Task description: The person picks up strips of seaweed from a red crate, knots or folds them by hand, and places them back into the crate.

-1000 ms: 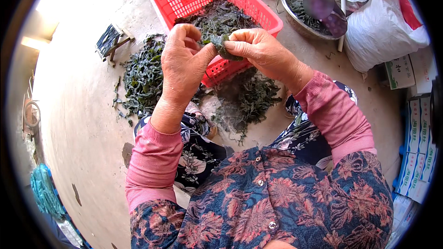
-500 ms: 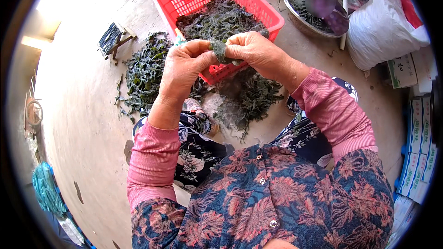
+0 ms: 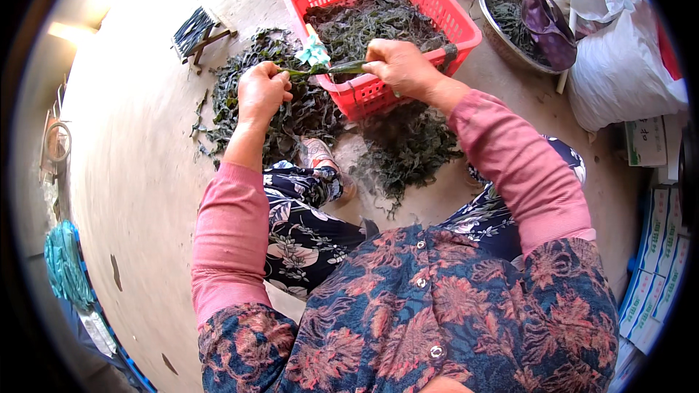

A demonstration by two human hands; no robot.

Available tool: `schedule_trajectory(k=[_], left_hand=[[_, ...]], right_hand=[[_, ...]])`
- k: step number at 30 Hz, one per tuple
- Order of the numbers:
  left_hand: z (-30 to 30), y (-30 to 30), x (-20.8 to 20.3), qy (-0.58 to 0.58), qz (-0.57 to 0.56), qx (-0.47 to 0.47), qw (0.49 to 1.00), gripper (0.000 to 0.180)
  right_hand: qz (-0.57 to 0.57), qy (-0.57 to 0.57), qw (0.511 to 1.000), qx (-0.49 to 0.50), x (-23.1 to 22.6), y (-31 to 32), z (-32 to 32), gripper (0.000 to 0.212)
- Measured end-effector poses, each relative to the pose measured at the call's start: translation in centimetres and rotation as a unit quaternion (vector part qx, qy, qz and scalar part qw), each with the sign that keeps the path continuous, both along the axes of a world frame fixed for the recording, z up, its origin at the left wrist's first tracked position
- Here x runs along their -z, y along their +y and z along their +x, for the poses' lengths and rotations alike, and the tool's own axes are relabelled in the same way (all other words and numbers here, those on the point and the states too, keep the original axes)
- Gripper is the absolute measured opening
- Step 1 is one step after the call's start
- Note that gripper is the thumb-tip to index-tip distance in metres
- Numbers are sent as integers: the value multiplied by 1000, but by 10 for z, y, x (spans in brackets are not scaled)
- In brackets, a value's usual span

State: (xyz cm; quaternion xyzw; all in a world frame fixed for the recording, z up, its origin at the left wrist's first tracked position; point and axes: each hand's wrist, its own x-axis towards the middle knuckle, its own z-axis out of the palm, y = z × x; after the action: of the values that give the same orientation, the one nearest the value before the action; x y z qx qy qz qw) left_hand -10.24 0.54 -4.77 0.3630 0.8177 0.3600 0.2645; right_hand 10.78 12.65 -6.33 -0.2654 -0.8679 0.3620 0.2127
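The left hand [image 3: 261, 92] and right hand [image 3: 404, 69] each have a grip clamped on the green strip [image 3: 346, 68]. It stretches between them, maybe to stay straight. Farther down, a leafy pile [image 3: 413, 151] sits on the floor [image 3: 131, 196]; beyond, the red basket [image 3: 364, 100] has walls that stop dark leaves [image 3: 371, 18] spilling.
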Motion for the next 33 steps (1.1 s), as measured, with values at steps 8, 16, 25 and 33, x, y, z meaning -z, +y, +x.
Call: schedule_trajectory(k=[8,16,25,33], left_hand=[[-2,7,35,367,-202,89,904,18],[-15,-2,30,354,-309,22,882,24],[96,12,-40,-545,-15,170,821,67],[99,32,-51,-616,282,91,730,18]], right_hand=[[225,-106,968,-23,31,-19,-31,7],[43,-170,984,-20,2,-2,32,12],[-30,273,960,-46,-80,-23,37,8],[119,219,965,-84,-76,-48,55,18]])
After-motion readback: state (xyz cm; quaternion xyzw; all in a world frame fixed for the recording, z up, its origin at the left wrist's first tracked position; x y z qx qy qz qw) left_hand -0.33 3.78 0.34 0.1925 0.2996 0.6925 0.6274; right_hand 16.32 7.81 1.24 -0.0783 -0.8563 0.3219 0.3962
